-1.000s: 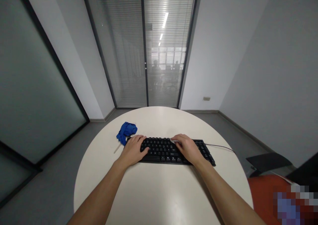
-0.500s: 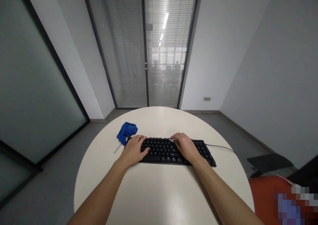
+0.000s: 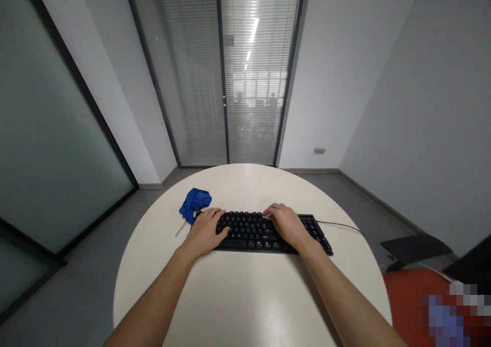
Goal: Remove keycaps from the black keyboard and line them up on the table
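A black keyboard (image 3: 245,229) lies across the round white table. My left hand (image 3: 205,232) rests over the keyboard's left end, thumb apart from the other fingers and nothing held. Over the upper right part of the keys, my right hand (image 3: 287,225) has its fingers bent and pinched on a small white piece (image 3: 266,216). Most of that piece is hidden, so its kind is unclear. Just beyond my left hand sits a crumpled blue cloth (image 3: 195,203), with a thin pale stick (image 3: 180,229) beside it.
The keyboard's black cable (image 3: 341,224) runs over the right side of the white table (image 3: 238,296). At the lower right stands a red chair (image 3: 406,301) with a black armrest (image 3: 416,247). Glass panels with blinds (image 3: 199,107) are beyond the table.
The view has shifted very slightly. My right hand stays at about the same spot on the keys with the white piece, and my left hand has not moved noticeably.
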